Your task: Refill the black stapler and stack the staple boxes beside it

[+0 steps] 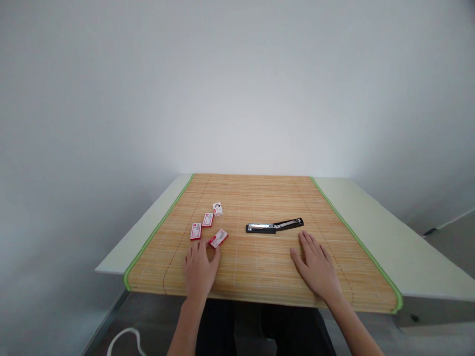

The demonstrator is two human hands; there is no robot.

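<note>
My left hand [201, 267] rests on the bamboo mat [260, 195] with its fingers apart, holding nothing. Just beyond its fingertips lie a tilted red-and-white staple box [218, 239] and another red-and-white box [196, 231]. A third such box [208, 219] is a little farther back, and behind it stands a small white box [217, 208] with a dark picture. Flat on the mat, my right hand [317, 267] has its fingers spread and nothing in it. Beyond its fingertips a black stapler [274, 226] lies unfolded, its metal staple channel facing up.
The mat has green edging [352, 235] and covers the middle of a white table [386, 237]. A pale wall [245, 89] rises behind the table. A white cable [128, 331] curls on the floor at lower left.
</note>
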